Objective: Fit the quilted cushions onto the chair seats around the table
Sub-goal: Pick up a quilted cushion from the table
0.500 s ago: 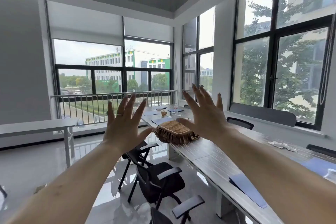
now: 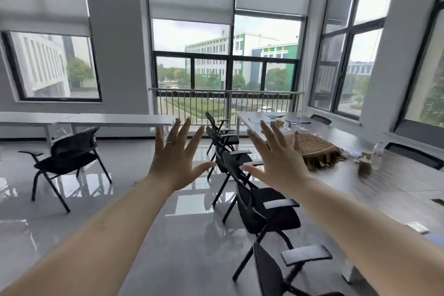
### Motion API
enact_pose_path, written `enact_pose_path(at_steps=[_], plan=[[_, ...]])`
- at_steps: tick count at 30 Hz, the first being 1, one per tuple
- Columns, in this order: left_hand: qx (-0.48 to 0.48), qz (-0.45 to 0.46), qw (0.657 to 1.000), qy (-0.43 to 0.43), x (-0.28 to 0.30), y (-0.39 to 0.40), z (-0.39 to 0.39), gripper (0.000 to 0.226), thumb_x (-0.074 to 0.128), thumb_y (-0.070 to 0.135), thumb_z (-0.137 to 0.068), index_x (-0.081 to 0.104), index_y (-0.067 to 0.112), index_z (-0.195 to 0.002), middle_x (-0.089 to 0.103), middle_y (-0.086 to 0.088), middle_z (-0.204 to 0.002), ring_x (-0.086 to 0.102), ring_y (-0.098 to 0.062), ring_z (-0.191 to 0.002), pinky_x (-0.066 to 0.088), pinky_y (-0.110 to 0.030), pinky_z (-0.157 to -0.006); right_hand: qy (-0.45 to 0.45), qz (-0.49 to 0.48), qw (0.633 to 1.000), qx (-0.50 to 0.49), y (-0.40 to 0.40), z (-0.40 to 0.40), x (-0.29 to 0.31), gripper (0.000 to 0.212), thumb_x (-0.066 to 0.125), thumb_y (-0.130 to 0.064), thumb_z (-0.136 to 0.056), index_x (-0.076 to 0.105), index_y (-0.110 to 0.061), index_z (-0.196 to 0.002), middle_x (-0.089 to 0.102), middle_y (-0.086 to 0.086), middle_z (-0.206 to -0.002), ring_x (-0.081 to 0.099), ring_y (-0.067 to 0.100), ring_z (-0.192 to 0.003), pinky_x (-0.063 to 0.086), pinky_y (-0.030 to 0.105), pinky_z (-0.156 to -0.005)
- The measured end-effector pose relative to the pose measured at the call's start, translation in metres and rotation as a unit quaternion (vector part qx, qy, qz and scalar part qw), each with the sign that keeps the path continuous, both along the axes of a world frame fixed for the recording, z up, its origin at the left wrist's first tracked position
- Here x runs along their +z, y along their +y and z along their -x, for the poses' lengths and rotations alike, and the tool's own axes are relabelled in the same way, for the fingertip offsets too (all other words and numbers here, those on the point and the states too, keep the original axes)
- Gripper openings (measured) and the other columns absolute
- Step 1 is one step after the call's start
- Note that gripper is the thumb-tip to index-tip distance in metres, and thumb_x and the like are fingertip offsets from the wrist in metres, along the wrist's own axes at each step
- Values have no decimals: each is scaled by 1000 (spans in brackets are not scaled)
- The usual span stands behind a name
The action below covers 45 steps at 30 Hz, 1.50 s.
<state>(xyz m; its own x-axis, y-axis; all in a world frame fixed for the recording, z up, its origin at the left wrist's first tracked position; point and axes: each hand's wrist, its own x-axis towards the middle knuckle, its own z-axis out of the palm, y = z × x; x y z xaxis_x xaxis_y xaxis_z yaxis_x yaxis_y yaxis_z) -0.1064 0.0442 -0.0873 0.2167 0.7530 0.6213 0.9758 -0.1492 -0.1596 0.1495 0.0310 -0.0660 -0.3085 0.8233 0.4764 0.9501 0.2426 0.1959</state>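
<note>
My left hand (image 2: 176, 156) and my right hand (image 2: 278, 159) are raised in front of me, palms forward, fingers spread, holding nothing. A brown quilted cushion with a fringed edge (image 2: 317, 149) lies on the long grey table (image 2: 396, 182) at the right, just beyond my right hand. Black folding chairs stand along the table's left side: the nearest (image 2: 271, 274) at the bottom, one (image 2: 266, 211) below my right hand, and two further ones (image 2: 224, 138). Their seats are bare.
A lone black chair (image 2: 69, 158) stands at the left on the glossy floor. A white bench table (image 2: 108, 120) runs along the far wall. A plastic bottle (image 2: 377, 155), a small jar and papers sit on the long table. Chairs also stand on its window side (image 2: 415, 155).
The view has swung left and down, so the cushion now sits right of my right hand instead of between my hands. Both hands remain raised and spread.
</note>
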Motion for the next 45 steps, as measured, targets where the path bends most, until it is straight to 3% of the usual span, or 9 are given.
enact_pose_path(at_steps=[7, 12, 17, 21, 28, 32, 36, 41, 45], plan=[[44, 41, 998, 7, -24, 74, 64, 88, 6, 80, -75, -31, 32, -139, -23, -6, -159, -19, -26, -147, -15, -58, -112, -11, 21, 999, 31, 101, 62, -25, 88, 26, -78, -82, -23, -39, -144, -17, 2, -161, -12, 24, -148, -3, 61, -113], [54, 43, 998, 4, -14, 171, 130, 90, 2, 81, -73, -27, 30, -142, -28, -3, -153, -17, -27, -147, -10, -60, -114, -7, 21, 999, 38, 199, 116, -28, 89, 27, -78, -81, -15, -37, -149, -16, 1, -161, -11, 24, -149, -2, 61, -114], [29, 49, 998, 16, -13, 271, 172, 89, 3, 81, -74, -31, 32, -140, -27, -4, -154, -17, -28, -147, -10, -59, -114, 12, 18, 999, 24, 291, 154, -28, 87, 26, -78, -81, -25, -39, -139, -18, 1, -160, -10, 25, -149, 0, 62, -115], [-6, 65, 997, 33, -23, 344, 177, 89, 6, 82, -75, -30, 34, -140, -19, -7, -160, -17, -28, -147, -11, -59, -114, -6, 25, 999, 19, 353, 168, -34, 88, 26, -78, -81, -22, -38, -143, -25, 0, -154, -12, 25, -148, -6, 59, -112], [-35, 76, 996, 33, -44, 504, 169, 85, -3, 80, -72, -37, 35, -136, -32, -1, -150, -20, -26, -146, -11, -59, -114, -26, 34, 999, -17, 507, 169, -51, 92, 6, -80, -72, -11, -35, -151, -14, 5, -161, -11, 25, -149, -9, 59, -110], [-33, 90, 995, 26, -52, 611, 166, 83, 0, 80, -74, -37, 36, -134, -28, -2, -156, -21, -25, -146, -14, -57, -114, -21, 39, 999, -11, 617, 170, -53, 88, 21, -76, -80, -4, -33, -152, -12, 5, -161, -9, 26, -149, -8, 60, -111], [-25, 102, 994, 35, -47, 704, 171, 85, 4, 80, -74, -33, 34, -136, -24, -3, -159, -22, -25, -146, -16, -55, -113, -33, 44, 998, 14, 714, 181, -45, 90, 14, -75, -74, -6, -34, -152, -14, 5, -161, -11, 25, -149, -9, 59, -112], [-23, 94, 994, 45, -37, 812, 189, 86, 3, 80, -74, -30, 34, -138, -18, -6, -160, -18, -26, -147, -16, -55, -112, -17, 38, 999, 22, 832, 200, -40, 81, 31, -69, -88, -2, -33, -152, -12, 4, -162, -10, 25, -149, -7, 59, -112], [-23, 104, 994, 30, -41, 900, 205, 85, 7, 79, -76, -31, 35, -138, -20, -5, -160, -19, -26, -147, -15, -55, -114, -17, 51, 998, 12, 915, 215, -51, 81, 32, -70, -87, -4, -35, -152, -14, 1, -161, -11, 26, -148, -6, 59, -112]])
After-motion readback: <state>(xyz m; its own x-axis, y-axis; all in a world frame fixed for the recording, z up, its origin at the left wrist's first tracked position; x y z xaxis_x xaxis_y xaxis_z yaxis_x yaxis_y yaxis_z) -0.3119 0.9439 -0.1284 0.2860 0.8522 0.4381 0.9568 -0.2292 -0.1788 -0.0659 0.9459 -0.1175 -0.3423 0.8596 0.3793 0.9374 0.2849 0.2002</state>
